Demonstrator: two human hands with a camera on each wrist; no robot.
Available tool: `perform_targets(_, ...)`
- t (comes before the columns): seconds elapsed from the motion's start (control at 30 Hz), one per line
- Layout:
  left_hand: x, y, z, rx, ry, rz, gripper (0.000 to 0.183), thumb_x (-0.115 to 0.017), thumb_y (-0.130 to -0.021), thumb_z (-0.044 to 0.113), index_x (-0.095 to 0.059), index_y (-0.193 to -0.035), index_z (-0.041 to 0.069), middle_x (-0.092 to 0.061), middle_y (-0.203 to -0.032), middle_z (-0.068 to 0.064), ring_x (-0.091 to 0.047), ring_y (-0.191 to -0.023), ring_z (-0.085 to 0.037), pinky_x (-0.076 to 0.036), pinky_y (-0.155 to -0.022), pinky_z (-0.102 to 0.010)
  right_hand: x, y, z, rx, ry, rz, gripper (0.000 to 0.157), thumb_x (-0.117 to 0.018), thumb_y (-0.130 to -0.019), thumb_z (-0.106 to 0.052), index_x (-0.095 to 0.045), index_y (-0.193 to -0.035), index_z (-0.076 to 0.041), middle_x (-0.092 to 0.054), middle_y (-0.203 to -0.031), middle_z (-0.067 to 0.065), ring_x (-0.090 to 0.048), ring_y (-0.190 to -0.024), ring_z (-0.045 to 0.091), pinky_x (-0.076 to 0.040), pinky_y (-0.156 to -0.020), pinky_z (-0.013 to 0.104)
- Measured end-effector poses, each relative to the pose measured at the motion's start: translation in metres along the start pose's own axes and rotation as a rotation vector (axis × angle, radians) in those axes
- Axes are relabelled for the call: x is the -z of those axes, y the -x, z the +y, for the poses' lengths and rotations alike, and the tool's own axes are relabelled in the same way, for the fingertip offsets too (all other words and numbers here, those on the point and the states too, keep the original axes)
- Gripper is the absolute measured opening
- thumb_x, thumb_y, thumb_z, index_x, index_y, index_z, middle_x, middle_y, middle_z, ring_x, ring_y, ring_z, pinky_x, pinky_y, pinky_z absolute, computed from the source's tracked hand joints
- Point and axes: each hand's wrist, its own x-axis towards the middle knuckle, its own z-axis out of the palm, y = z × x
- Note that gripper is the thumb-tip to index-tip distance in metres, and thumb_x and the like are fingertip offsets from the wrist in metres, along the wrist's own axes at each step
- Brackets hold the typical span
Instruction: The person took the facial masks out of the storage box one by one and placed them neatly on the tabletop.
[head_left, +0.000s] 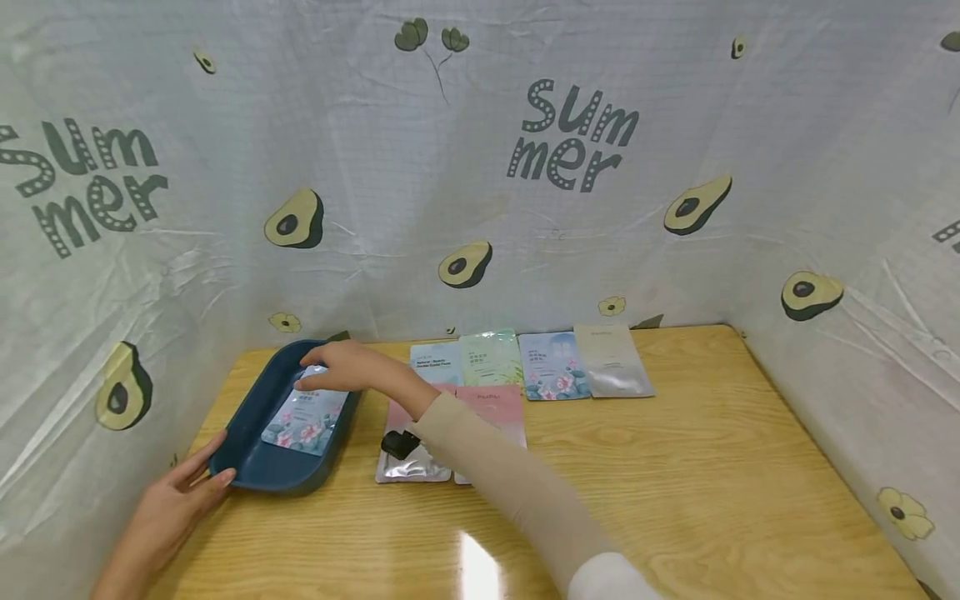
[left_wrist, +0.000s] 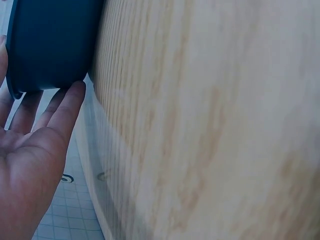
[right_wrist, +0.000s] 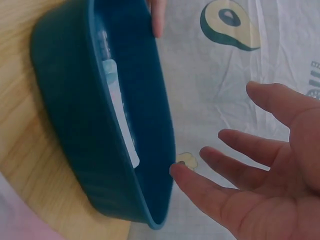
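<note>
A dark blue oblong plastic basin (head_left: 277,479) stands at the left of the wooden table. My left hand (head_left: 172,504) holds its near left corner; in the left wrist view, the fingers (left_wrist: 70,107) lie along the outer wall. Inside the basin is a light blue flowered sachet (head_left: 303,421), its far end partly covered by my right hand (head_left: 337,367) in the head view. That hand hovers over the basin's far end. In the right wrist view its fingers (right_wrist: 200,187) are spread and hold nothing.
Two pink sachets (head_left: 491,408) lie right of the basin, partly behind my right sleeve. Along the back lie a blue sachet (head_left: 435,358), a green one (head_left: 491,354), a flowered blue one (head_left: 553,367) and a beige-silver one (head_left: 611,362). Printed cloth (head_left: 375,167) walls the table.
</note>
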Motion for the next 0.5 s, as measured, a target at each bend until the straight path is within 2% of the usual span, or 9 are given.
perform_targets(0.1,0.001,0.000,-0.001,0.003,-0.008,0.008,0.082,-0.067,-0.100,0.036,-0.018,-0.163,0.017,0.000,-0.164,-0.031,-0.038,-0.098,0.029,-0.050,-0.080,-0.008,-0.002,-0.010,-0.003,-0.035,-0.047,-0.010,0.054,-0.058,-0.103,-0.046,-0.054,-0.148,-0.016,-0.056,-0.147,-0.003,-0.052,-0.132,0.007,-0.042,-0.100,0.015)
perform_targets(0.2,0.004,0.001,-0.002,0.001,0.052,0.008,0.079,-0.067,-0.100,0.029,-0.020,-0.162,0.017,0.001,-0.164,-0.030,-0.042,-0.100,0.025,-0.050,-0.079,-0.008,-0.003,-0.021,-0.006,-0.095,-0.127,-0.028,0.056,-0.060,-0.102,-0.047,-0.055,-0.148,-0.016,-0.058,-0.145,-0.005,-0.057,-0.124,0.007,-0.047,-0.093,0.016)
perform_targets(0.27,0.005,0.001,-0.003,-0.006,0.112,0.007,0.078,-0.068,-0.100,0.024,-0.022,-0.162,0.017,0.002,-0.164,-0.029,-0.045,-0.100,0.022,-0.050,-0.078,-0.009,-0.003,-0.027,-0.009,-0.162,-0.241,-0.041,0.055,-0.063,-0.100,-0.045,-0.057,-0.146,-0.016,-0.059,-0.143,-0.007,-0.059,-0.121,0.009,-0.051,-0.092,0.021)
perform_targets(0.33,0.005,0.001,-0.004,-0.019,0.136,0.008,0.076,-0.068,-0.100,0.022,-0.024,-0.162,0.019,0.002,-0.165,-0.027,-0.046,-0.101,0.021,-0.050,-0.079,-0.008,-0.003,-0.033,-0.011,-0.248,-0.405,-0.047,0.054,-0.066,-0.098,-0.043,-0.059,-0.144,-0.015,-0.060,-0.141,-0.006,-0.060,-0.122,0.016,-0.053,-0.094,0.030)
perform_targets(0.43,0.005,0.002,-0.006,-0.037,0.159,0.006,0.075,-0.068,-0.100,0.020,-0.025,-0.162,0.019,0.001,-0.166,-0.024,-0.045,-0.103,0.023,-0.050,-0.080,-0.008,-0.004,-0.039,-0.013,-0.365,-0.628,-0.039,0.052,-0.070,-0.097,-0.037,-0.060,-0.142,-0.012,-0.060,-0.140,-0.002,-0.056,-0.130,0.026,-0.050,-0.104,0.043)
perform_targets(0.5,0.005,0.003,-0.008,-0.040,0.175,0.006,0.074,-0.068,-0.100,0.019,-0.026,-0.161,0.020,0.000,-0.167,-0.021,-0.044,-0.104,0.024,-0.050,-0.081,-0.008,-0.006,-0.042,-0.014,-0.412,-0.676,-0.029,0.053,-0.071,-0.096,-0.037,-0.059,-0.141,-0.011,-0.061,-0.139,-0.001,-0.055,-0.132,0.029,-0.047,-0.107,0.046)
